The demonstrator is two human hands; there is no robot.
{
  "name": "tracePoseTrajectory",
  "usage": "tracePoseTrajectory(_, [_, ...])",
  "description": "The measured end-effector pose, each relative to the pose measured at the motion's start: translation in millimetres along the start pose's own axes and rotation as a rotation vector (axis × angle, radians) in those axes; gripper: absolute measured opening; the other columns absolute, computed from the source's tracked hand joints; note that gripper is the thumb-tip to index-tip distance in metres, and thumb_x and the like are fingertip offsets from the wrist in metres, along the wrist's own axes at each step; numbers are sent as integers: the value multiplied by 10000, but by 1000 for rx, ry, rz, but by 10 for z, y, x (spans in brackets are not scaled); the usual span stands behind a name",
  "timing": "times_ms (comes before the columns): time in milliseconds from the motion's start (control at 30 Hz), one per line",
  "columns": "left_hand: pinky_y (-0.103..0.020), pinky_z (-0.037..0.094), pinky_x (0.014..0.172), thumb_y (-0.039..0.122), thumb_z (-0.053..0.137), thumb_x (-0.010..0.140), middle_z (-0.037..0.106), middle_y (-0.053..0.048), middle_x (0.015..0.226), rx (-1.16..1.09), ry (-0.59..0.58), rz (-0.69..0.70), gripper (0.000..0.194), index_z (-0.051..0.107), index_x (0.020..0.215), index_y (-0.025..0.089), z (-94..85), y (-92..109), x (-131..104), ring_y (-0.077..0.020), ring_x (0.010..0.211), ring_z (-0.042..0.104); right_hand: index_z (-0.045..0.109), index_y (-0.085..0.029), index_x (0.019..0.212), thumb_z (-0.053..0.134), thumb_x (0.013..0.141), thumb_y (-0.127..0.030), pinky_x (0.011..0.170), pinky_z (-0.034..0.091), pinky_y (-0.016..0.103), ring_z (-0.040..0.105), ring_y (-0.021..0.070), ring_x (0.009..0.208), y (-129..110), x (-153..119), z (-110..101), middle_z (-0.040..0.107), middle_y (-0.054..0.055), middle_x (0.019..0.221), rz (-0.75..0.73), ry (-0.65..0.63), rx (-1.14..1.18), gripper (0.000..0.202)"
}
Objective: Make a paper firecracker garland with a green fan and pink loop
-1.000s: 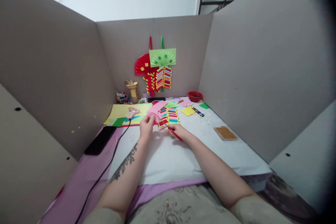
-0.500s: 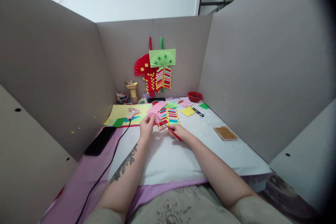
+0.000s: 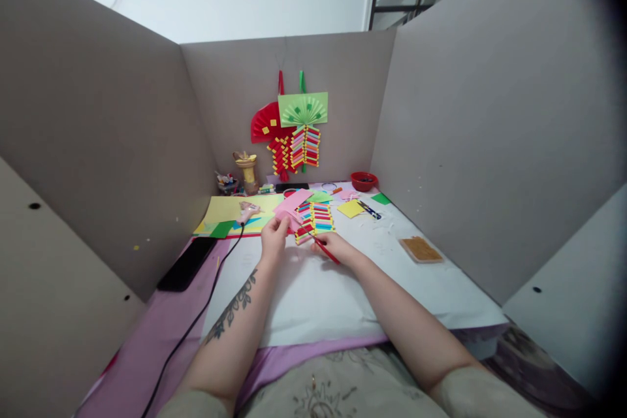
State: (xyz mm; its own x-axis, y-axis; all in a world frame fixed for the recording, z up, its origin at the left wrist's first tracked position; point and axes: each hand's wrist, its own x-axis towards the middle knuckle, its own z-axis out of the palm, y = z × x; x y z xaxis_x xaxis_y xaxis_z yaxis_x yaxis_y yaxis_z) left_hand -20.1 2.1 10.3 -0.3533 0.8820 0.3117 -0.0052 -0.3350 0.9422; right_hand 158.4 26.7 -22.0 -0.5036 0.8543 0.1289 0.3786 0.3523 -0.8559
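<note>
My left hand pinches a piece of pink paper over the middle of the table. Red-handled scissors are in my right hand, their blades pointing up and left to the edge of the pink paper. Whether the blades are apart is too small to tell. Just behind my hands lies a strip of rolled paper tubes in red, pink, blue and yellow, partly hidden by the blades and my right hand.
A glue gun with a black cord rests on yellow sheets at left, near a black phone-like slab. Blue-handled scissors, a red bowl and a brown block are at right. Paper fans hang behind.
The scissor blades have shifted slightly up and left against the pink paper. Both hands stay in nearly the same place.
</note>
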Motion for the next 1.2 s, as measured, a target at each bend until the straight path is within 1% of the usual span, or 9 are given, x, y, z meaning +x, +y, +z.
tracePoseTrajectory(100, [-214,376,543,408,619,723,564,17,612,5,-12,4,261,603,672,152,0,13,-14,-107,567,494,643,-122,665,587,692,-363,464,316,201,404,82,502,-1,-2,4,504,-12,548,21,5,14,249])
tracePoseTrajectory(200, [-214,362,529,409,614,735,520,30,573,25,-37,25,275,574,640,154,0,15,-24,-98,537,459,659,-120,703,592,694,-372,454,300,194,383,77,495,-3,-4,6,490,-18,532,14,2,32,261])
tracePoseTrajectory(300, [-216,351,518,415,611,742,491,36,555,39,-61,38,288,557,624,157,3,2,-24,-97,528,441,675,-121,750,594,695,-371,457,299,193,378,79,499,-13,-8,1,487,-22,521,-1,-10,61,269])
tracePoseTrajectory(400, [-216,348,517,416,614,739,481,38,554,42,-60,32,288,552,622,160,4,-16,-17,-99,532,439,678,-120,755,594,693,-363,460,305,195,384,81,501,-34,-17,-6,496,-21,523,1,-15,82,264])
tracePoseTrajectory(767, [-214,348,514,438,611,738,498,28,560,54,-70,23,305,570,629,156,-8,-50,6,-103,539,443,659,-117,716,601,675,-341,472,330,198,403,81,502,-99,-44,-16,511,-20,527,18,-8,98,235])
tracePoseTrajectory(967, [-216,354,514,473,608,736,525,19,580,67,-131,5,333,564,641,157,3,-18,-13,-107,547,466,664,-124,736,605,679,-351,477,340,197,416,87,516,-88,-40,-16,521,-16,536,4,-11,98,241])
tracePoseTrajectory(1200, [-219,363,514,478,618,724,539,15,588,66,-125,8,333,583,652,154,-3,-28,-9,-105,546,470,662,-113,730,602,677,-339,483,342,200,420,89,521,-81,-40,-24,517,-16,536,-16,-22,108,240])
